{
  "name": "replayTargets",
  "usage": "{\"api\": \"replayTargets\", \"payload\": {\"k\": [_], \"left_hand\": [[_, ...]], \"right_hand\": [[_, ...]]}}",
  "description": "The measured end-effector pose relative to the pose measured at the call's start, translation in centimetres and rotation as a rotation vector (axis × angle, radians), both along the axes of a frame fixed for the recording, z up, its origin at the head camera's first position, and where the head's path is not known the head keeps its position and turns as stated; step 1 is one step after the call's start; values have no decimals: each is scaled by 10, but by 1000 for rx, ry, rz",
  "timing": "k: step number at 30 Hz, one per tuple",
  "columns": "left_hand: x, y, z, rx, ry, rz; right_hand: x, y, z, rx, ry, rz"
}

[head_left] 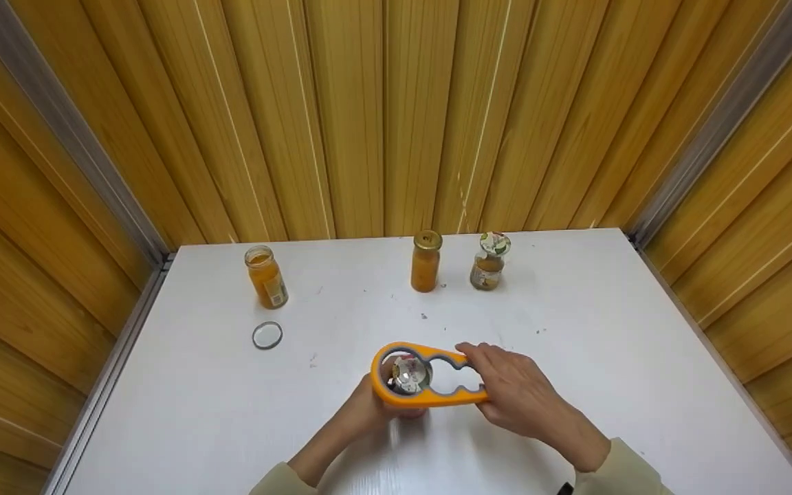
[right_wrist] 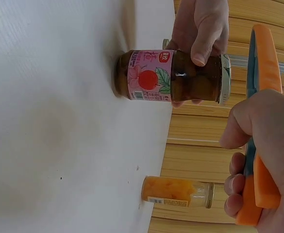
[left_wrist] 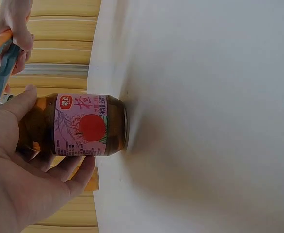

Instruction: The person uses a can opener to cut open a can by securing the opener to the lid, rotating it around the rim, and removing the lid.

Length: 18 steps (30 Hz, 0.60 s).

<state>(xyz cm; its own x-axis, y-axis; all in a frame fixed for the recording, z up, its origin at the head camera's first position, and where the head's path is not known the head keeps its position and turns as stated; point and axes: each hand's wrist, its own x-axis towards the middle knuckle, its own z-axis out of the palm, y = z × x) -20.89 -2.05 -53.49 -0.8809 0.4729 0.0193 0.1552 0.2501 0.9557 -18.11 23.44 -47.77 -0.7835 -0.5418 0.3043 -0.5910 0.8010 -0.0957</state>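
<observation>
My left hand (head_left: 365,405) grips the upper part of a glass jar (left_wrist: 81,126) with a pink label and dark contents. The jar is upright, its base right at the white table. In the right wrist view its patterned metal lid (right_wrist: 225,79) is on. My right hand (head_left: 516,385) holds the handle end of an orange and grey jar opener (head_left: 430,398). From the head view the opener's large ring frames the lid; the right wrist view shows the opener just above the lid, with a gap between them.
An uncovered jar of orange contents (head_left: 271,283) stands at the back left of the white table (head_left: 183,385), a loose lid (head_left: 267,335) before it. Towards the back stand a gold-lidded orange jar (head_left: 425,268) and a small jar with a patterned lid (head_left: 487,270). Wood-look panels (head_left: 348,124) enclose the table.
</observation>
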Motion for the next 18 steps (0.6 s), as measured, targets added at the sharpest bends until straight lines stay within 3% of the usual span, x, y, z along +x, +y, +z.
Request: {"api": "replayTargets", "payload": {"k": [11, 18], "left_hand": [[17, 14, 2, -50, -57, -74], [20, 17, 1, -53, -69, -109]], "right_hand": [[1, -2, -3, 11, -51, 5], [4, -2, -7, 18, -78, 23]]}}
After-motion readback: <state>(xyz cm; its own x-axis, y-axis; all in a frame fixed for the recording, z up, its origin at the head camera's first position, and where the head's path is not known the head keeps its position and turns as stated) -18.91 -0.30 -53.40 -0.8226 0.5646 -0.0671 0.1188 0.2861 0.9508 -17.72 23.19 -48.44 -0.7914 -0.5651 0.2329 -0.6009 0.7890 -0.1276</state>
